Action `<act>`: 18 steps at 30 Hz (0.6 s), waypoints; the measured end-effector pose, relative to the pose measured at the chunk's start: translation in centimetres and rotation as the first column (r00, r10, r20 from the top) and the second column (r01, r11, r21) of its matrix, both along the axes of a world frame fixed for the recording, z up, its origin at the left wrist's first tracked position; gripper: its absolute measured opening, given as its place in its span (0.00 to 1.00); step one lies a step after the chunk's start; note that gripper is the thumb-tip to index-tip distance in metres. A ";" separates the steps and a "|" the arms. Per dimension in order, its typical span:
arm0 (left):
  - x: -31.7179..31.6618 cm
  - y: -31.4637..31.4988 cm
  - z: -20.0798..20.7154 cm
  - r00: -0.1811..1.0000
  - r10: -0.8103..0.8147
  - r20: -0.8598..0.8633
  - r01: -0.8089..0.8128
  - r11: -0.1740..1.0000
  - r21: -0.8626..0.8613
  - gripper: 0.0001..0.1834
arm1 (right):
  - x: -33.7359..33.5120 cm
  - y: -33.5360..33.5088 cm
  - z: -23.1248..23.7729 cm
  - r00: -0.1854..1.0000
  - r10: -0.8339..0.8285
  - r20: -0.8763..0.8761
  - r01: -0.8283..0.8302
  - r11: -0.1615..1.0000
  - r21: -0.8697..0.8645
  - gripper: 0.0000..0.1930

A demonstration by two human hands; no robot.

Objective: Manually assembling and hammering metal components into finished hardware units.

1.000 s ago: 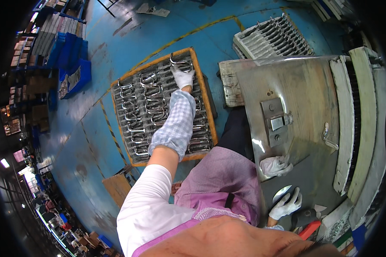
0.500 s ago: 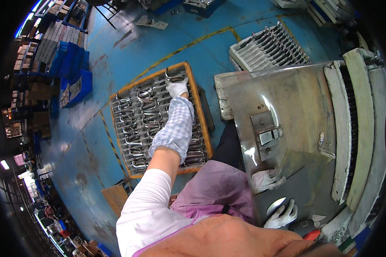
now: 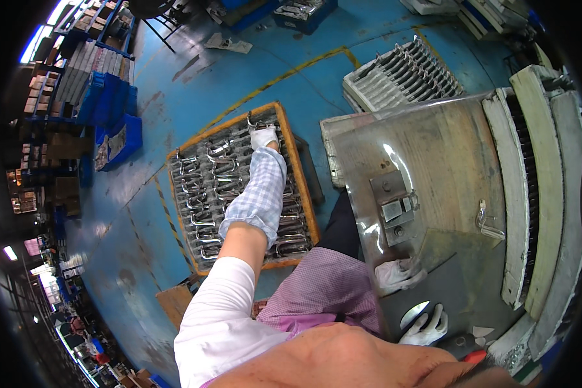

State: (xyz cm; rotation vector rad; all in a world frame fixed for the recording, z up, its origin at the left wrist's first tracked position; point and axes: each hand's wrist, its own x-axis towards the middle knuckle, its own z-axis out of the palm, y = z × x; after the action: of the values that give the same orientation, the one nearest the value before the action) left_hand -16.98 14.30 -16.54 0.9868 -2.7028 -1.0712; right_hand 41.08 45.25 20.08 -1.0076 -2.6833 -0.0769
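tray (image 3: 299, 181), orange-rimmed and lined with grey padding, is located to the left of the workbench (image 3: 440, 136). bent chrome parts (image 3: 224, 165) are seated in the tray in columns running from its far edge toward its near edge.

left hand (image 3: 263, 137): white-gloved, positioned inside the rim near the far right corner of the tray, at a curved chrome part (image 3: 260, 123). the curved chrome part projects just beyond the glove. the fingertips are not clearly visible; it cannot be determined whether they pinch the part or only rest against it. the forearm, fitted with a checked sleeve cover (image 3: 264, 184), extends over the right-hand column and hides some of its parts.

right hand (image 3: 428, 328): white-gloved, located at the near end of the workbench. its fingers are bent, with gaps visible between them. a polished rounded piece (image 3: 413, 314) is located immediately beside the fingers; whether it is gripped cannot be determined.

bench layout: a crumpled white cloth (image 3: 398, 276) lies beyond the right hand. farther out, a bolted metal fixture (image 3: 383, 187) carries a small bright block. a loose bent chrome piece (image 3: 491, 231) lies to the right of the fixture, near the pale boards (image 3: 506, 194). a second rack (image 3: 378, 87), loaded with metal parts, is located beyond the bench.
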 end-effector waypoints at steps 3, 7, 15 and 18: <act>0.0 -2.5 5.0 0.996 0.087 -0.030 -0.090 0.990 -0.113 0.21 | -0.2 0.2 -0.4 0.999 0.039 -0.029 -0.040 0.999 -0.034 0.18; -0.2 -5.7 9.5 0.976 0.199 -0.088 -0.186 0.974 0.129 0.25 | 0.0 0.2 -0.8 0.998 0.034 -0.059 -0.039 0.996 -0.079 0.18; -4.3 -10.9 12.4 0.920 -0.198 0.337 -0.131 0.657 0.742 0.08 | 0.3 0.4 -1.1 0.996 0.046 -0.081 -0.052 0.996 -0.073 0.18; -4.3 -10.1 10.5 0.925 -0.199 0.323 -0.143 0.607 0.782 0.11 | 0.3 0.4 -0.8 0.998 0.018 -0.062 -0.022 0.997 -0.074 0.18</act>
State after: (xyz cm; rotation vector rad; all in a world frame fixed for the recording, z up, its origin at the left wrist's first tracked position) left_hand -21.28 4.21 -6.08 1.3598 -2.4385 -2.4615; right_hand 41.38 45.60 19.28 -0.9880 -2.6577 0.0571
